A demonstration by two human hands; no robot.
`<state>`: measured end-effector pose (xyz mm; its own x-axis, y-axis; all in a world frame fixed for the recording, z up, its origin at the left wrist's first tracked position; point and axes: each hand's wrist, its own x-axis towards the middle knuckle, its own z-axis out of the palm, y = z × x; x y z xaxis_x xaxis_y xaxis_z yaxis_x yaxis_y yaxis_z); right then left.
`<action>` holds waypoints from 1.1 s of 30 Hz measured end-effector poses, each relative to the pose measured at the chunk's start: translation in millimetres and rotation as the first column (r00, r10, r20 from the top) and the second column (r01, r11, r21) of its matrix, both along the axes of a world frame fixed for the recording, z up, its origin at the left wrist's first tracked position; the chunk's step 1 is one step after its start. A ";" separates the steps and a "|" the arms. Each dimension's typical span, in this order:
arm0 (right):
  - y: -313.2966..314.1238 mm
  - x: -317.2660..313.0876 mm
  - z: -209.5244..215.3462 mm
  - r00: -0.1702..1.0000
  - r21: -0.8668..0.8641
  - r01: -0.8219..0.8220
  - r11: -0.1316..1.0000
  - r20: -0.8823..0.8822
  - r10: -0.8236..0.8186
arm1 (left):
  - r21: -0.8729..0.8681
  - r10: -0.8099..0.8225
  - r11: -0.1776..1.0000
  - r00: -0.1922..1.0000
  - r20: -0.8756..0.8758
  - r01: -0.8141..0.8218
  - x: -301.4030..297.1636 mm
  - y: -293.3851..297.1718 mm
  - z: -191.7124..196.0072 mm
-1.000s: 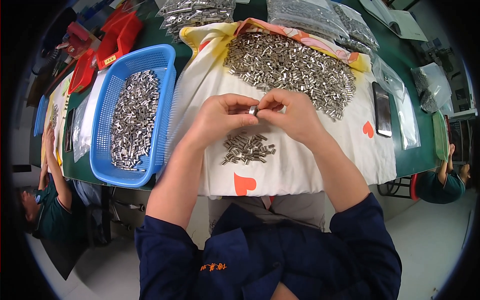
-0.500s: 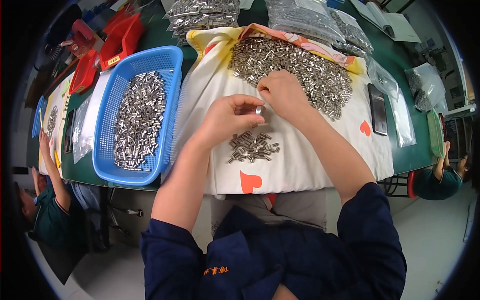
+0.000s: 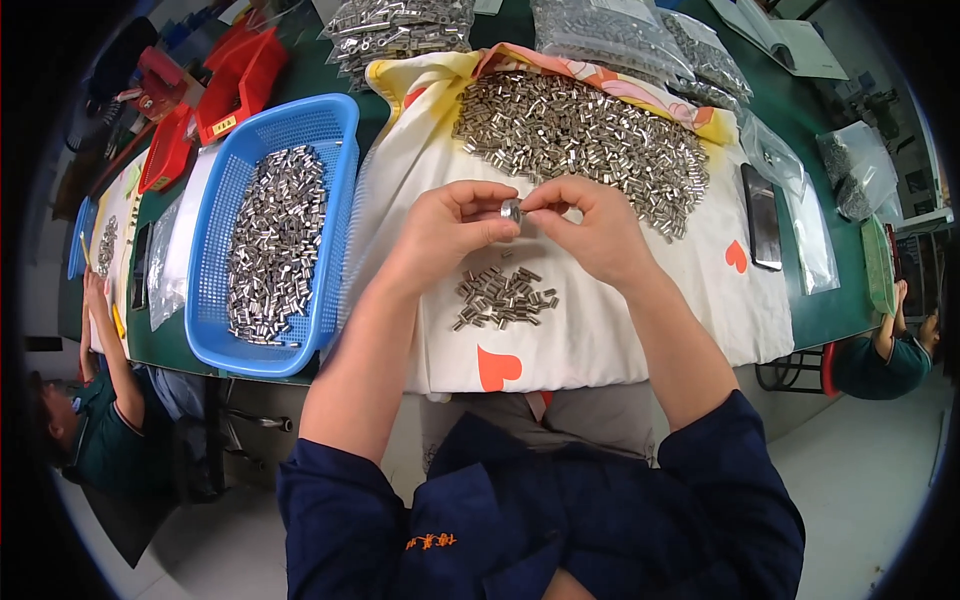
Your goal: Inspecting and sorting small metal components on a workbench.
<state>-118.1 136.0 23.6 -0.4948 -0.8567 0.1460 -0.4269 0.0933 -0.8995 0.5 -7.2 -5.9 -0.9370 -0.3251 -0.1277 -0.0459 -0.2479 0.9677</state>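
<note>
My left hand (image 3: 450,225) and my right hand (image 3: 590,228) meet over a white cloth (image 3: 600,330) with orange hearts. Between their fingertips they pinch a small silver metal sleeve (image 3: 512,210). Just below the hands lies a small pile of the same sleeves (image 3: 503,297). A large heap of them (image 3: 580,135) covers the far part of the cloth. To the left stands a blue plastic basket (image 3: 335,200) holding several more sleeves (image 3: 275,245).
Clear bags of metal parts (image 3: 400,25) lie at the table's far edge. A dark phone (image 3: 764,216) rests on the cloth's right side. Red trays (image 3: 235,70) stand far left. Other people sit at the left (image 3: 95,420) and right (image 3: 885,350).
My hands have stayed together over the cloth, still working a sleeve between the fingertips. The small pile below them looks much the same.
</note>
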 end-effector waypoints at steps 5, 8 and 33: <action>-1.3 2.4 -1.9 0.994 0.040 0.013 0.999 -0.105 -0.009 | -0.049 -0.009 0.999 1.000 0.015 0.010 0.4 1.9 2.9; -1.9 6.3 -5.5 0.950 -0.025 0.037 0.999 -0.309 -0.043 | -0.069 0.003 0.998 1.000 0.025 -0.001 1.0 1.4 0.9; -16.4 -16.1 -35.2 0.648 0.054 0.256 0.965 -0.750 -0.130 | -0.168 -0.216 0.957 0.969 0.124 0.235 6.2 8.2 7.7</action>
